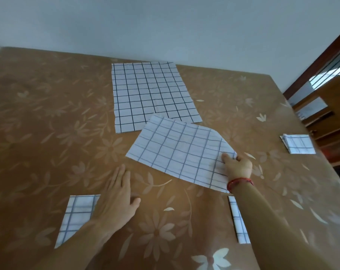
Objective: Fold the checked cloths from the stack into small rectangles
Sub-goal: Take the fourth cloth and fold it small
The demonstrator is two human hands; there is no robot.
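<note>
Head view: my right hand (pixel 237 165) pinches checked cloth (pixel 179 151), long axis left-right; left hand (pixel 116 201) flat, fingers straight, on floral brown surface (pixel 48 114).

My right hand (pixel 238 166) pinches a corner of a white cloth with faded blue checks (pixel 180 151), its far corner over the near edge of the flat stack of white, black-checked cloths (pixel 151 94). My left hand (pixel 117 197), fingers straight, is spread over the brown flower-patterned surface (pixel 48 114).
</note>
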